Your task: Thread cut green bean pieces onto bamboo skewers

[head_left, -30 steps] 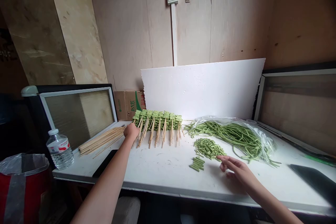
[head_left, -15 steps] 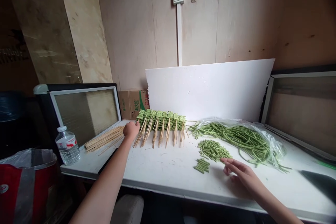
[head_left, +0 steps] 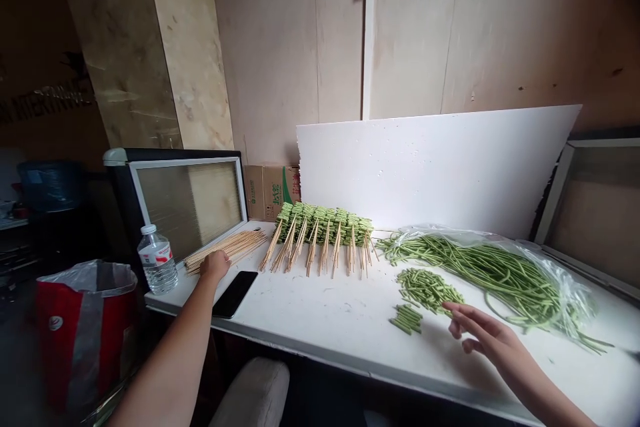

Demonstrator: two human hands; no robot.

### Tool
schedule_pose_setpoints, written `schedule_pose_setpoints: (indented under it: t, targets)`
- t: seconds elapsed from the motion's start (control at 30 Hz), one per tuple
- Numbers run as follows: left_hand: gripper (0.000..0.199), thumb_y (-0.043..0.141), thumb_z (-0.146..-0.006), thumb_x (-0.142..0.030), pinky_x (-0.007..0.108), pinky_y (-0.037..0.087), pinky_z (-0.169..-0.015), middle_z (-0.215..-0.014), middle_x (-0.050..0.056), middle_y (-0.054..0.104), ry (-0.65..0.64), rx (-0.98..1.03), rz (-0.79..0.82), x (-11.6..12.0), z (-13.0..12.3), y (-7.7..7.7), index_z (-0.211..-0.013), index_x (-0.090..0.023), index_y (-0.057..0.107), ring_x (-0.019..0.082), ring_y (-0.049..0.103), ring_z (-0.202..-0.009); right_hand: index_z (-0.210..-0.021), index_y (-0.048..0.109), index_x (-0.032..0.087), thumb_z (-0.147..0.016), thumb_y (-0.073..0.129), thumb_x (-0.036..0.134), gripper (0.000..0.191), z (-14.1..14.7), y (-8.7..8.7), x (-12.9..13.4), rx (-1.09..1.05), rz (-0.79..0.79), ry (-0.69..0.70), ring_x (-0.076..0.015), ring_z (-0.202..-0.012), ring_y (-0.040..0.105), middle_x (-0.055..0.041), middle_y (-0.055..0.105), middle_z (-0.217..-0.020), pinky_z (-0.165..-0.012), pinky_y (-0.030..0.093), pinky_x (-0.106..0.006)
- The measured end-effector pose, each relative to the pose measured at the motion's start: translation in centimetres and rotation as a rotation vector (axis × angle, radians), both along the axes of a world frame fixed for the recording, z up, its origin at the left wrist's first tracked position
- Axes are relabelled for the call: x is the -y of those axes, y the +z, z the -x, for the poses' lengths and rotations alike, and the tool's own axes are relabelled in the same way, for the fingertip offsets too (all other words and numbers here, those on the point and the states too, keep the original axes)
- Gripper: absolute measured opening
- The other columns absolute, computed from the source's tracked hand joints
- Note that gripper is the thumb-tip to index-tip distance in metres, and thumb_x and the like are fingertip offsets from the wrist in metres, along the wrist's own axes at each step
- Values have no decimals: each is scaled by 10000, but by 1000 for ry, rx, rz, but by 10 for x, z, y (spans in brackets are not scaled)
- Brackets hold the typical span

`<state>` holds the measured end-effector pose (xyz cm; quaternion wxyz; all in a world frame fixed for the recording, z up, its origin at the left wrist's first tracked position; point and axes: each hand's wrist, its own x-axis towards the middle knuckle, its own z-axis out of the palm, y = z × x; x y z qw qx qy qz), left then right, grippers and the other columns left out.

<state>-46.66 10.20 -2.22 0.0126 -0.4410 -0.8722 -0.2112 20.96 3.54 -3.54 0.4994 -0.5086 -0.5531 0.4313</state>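
Observation:
My left hand lies on the near part of a bundle of bamboo skewers, its fingers curled closed. What is pinched under them is hidden. My right hand hovers with fingers apart, index fingertip at the edge of a heap of cut green bean pieces. Left of that hand, several bean pieces lie side by side in a small row. At the back, skewered green beans are stacked, their bare sticks pointing toward me.
Long uncut green beans spill from a clear plastic bag at the right. A phone and a water bottle are on the white table's left side. A white foam board stands behind; a red bin is at lower left.
My left hand has moved from the stacked skewers leftward and nearer, onto the bare skewers. The view has turned left, uncovering the phone. My right hand stays by the cut beans, fingers spread slightly more.

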Motion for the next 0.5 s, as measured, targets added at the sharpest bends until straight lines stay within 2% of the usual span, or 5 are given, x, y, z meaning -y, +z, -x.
schedule_pose_setpoints:
  t: [0.17, 0.3, 0.5]
  targets:
    - [197, 666, -836, -341, 386, 542, -838, -1063, 184, 773, 30, -18, 95, 11, 20, -19, -896, -177, 756, 356, 715, -1044, -1126, 776, 197, -679, 798, 695, 670, -4, -9, -6, -1, 8, -5, -243, -742, 617, -90, 663, -791, -548, 541, -292]
    - [214, 655, -832, -305, 412, 534, -861, -1099, 213, 758, 55, -41, 115, 8, 23, -23, -945, -157, 760, 379, 694, -1100, -1117, 781, 209, -710, 791, 690, 630, -2, -15, -7, -3, 22, 20, -230, -759, 601, -82, 656, -805, -559, 528, -275]
    - [312, 667, -794, -314, 454, 537, -856, -1135, 279, 728, 118, -44, 104, 2, 22, -26, -1006, -99, 744, 425, 660, -1142, -1072, 785, 204, -703, 787, 707, 623, 7, -10, 0, 14, 23, 17, -229, -743, 609, -82, 662, -801, -567, 531, -284]
